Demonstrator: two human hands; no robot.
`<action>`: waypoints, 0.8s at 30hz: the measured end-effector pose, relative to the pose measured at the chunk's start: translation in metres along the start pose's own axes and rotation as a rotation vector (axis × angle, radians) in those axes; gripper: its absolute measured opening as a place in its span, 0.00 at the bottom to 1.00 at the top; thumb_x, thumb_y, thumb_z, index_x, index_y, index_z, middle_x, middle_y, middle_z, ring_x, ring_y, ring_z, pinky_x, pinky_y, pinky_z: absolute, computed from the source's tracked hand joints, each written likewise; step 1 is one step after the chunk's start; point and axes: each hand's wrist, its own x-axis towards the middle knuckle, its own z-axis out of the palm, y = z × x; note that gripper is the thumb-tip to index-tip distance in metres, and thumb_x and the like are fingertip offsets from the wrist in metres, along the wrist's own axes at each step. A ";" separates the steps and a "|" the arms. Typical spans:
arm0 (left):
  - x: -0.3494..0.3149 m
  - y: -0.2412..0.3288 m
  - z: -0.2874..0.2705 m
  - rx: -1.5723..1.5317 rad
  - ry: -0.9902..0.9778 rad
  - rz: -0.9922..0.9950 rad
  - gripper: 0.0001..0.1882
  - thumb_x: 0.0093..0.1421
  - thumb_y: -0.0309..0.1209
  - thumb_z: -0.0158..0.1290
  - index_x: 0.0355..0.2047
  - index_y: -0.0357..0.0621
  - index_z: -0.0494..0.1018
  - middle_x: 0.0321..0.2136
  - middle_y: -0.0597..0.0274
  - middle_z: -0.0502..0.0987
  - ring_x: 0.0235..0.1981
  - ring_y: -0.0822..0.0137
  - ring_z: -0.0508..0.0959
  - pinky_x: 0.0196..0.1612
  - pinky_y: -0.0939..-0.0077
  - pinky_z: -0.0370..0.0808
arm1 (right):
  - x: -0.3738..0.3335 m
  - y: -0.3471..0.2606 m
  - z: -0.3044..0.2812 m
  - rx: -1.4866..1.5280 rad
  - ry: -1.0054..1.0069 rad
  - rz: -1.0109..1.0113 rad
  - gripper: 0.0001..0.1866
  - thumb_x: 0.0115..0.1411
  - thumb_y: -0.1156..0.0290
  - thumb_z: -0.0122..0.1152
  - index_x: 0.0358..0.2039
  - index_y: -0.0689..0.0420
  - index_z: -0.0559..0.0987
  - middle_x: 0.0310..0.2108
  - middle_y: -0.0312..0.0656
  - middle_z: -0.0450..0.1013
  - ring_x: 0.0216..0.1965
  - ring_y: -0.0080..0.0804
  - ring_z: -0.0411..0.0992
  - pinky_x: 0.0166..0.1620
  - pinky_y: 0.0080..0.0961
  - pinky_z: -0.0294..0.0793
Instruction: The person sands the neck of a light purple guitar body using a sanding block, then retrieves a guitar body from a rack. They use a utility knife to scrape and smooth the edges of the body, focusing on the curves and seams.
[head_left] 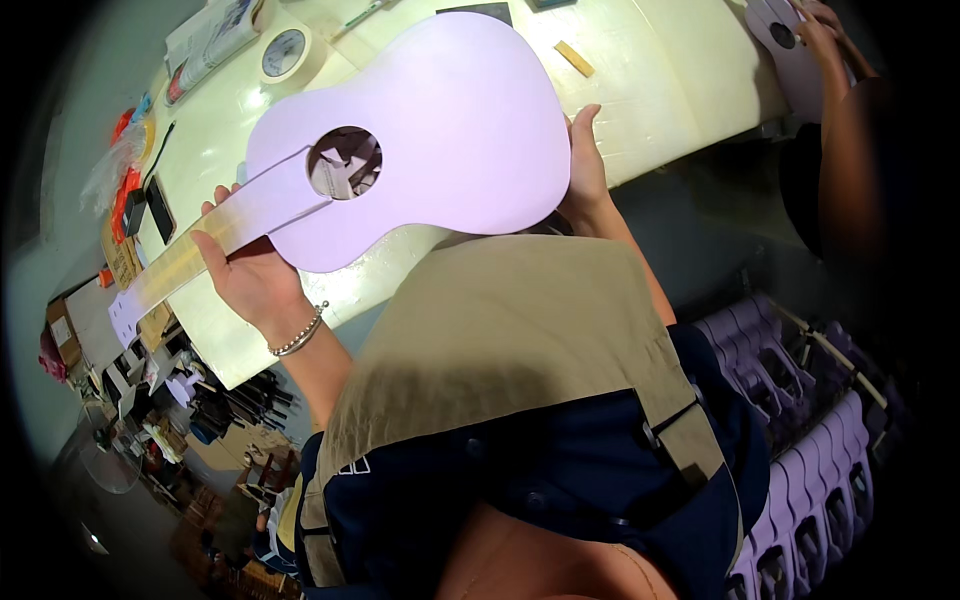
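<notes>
A pale purple ukulele [470, 120] without strings is held at a tilt above the table, its face toward me. My left hand [252, 278] is closed around the neck, thumb on the front and fingertips showing behind. Yellowish masking tape [185, 258] covers the front of the neck. The purple headstock [124, 318] points to the lower left. Against the rounded bottom end of the body, my right hand [588, 175] grips the edge with its thumb up; its other fingers are mostly hidden. Through the round sound hole, light and dark shapes show.
On the pale table [680, 80] lie a tape roll [288, 54], a printed paper [212, 42], a wooden strip [574, 58] and a dark phone [159, 208]. A co-worker's hand [820, 35] holds another purple ukulele [785, 60]. Rows of purple bodies [815, 490] stand lower right.
</notes>
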 end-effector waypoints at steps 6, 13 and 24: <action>0.003 0.007 0.000 0.097 -0.020 -0.034 0.22 0.68 0.41 0.45 0.55 0.40 0.61 0.56 0.48 0.67 0.58 0.53 0.66 0.62 0.52 0.63 | -0.002 -0.012 0.006 -0.061 0.013 0.028 0.46 0.64 0.34 0.14 0.65 0.60 0.58 0.62 0.47 0.62 0.62 0.36 0.60 0.64 0.31 0.56; -0.017 0.007 0.017 0.085 -0.129 -0.007 0.20 0.69 0.36 0.41 0.58 0.40 0.59 0.56 0.46 0.67 0.58 0.53 0.66 0.61 0.54 0.62 | 0.004 0.006 -0.017 0.098 0.061 0.042 0.48 0.64 0.33 0.17 0.63 0.65 0.58 0.59 0.49 0.64 0.59 0.38 0.64 0.61 0.32 0.62; -0.036 0.010 0.034 0.195 -0.207 0.018 0.23 0.70 0.37 0.39 0.60 0.37 0.56 0.56 0.44 0.67 0.58 0.55 0.67 0.59 0.58 0.63 | 0.003 0.008 -0.026 0.083 0.152 0.110 0.49 0.64 0.33 0.19 0.61 0.68 0.61 0.56 0.51 0.67 0.55 0.37 0.67 0.57 0.31 0.67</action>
